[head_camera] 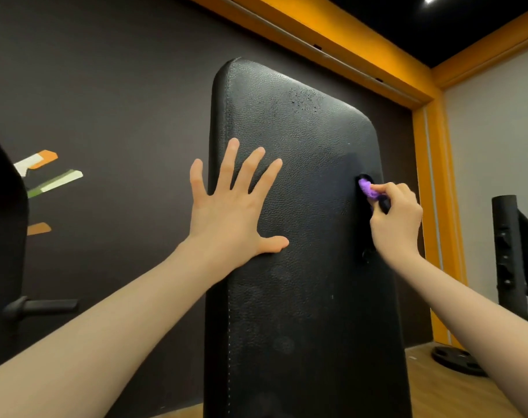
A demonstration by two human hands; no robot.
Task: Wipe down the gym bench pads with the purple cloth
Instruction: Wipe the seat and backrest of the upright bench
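A tall black leather bench pad (302, 221) stands upright in the middle of the head view, with a scuffed patch near its top. My left hand (232, 203) lies flat on the pad's left side, fingers spread, holding nothing. My right hand (395, 218) is at the pad's right edge, shut on the bunched purple cloth (367, 189), which presses against the edge. Most of the cloth is hidden inside my fist.
A dark wall with orange and white marks is behind the pad. An orange door frame (437, 206) runs along the right. A black machine post (507, 251) and a weight plate (455, 360) stand on the wooden floor at right. Dark equipment (3, 236) is at far left.
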